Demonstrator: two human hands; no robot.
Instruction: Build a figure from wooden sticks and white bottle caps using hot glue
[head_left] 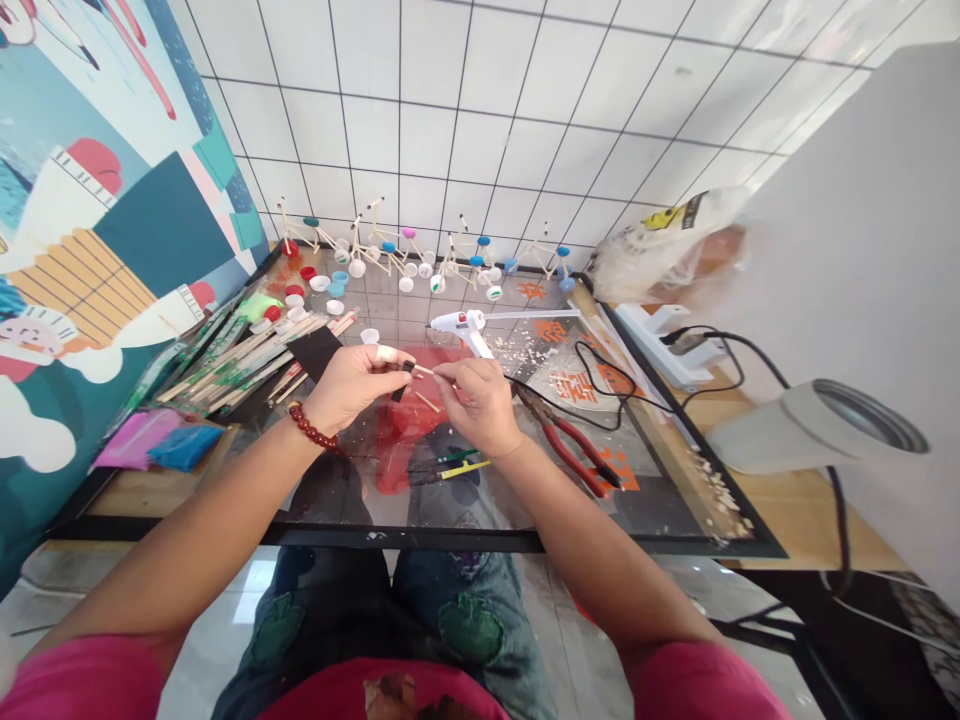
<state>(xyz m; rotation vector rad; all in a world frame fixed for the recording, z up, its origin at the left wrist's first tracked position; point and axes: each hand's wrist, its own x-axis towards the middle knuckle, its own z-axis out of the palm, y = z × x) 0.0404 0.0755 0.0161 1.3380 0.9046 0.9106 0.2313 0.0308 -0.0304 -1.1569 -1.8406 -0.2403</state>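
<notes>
Between thumb and finger, my left hand (361, 385) pinches a narrow black strip (402, 384) that looks like paper or tape. My right hand (481, 398) grips a short pale wooden stick (424, 370), whose left end meets the strip. Both hands are close together over a red patch (397, 460) on the glass tabletop. A white glue gun (461, 325) lies just beyond my right hand. Below the hands a loose stick piece (428, 401) rests on the table, near a yellow tool (465, 469), perhaps a small knife. Red-handled pliers (577, 450) lie right of my right wrist.
Stick figures with bottle-cap feet (406, 284) line the back edge. Loose caps (335, 307) and bundled chopsticks (240, 365) lie at left, by a black sheet (315, 352) and pink packet (136, 437). A black cord (592, 375), power strip (667, 345) and grey lamp (787, 430) occupy the right.
</notes>
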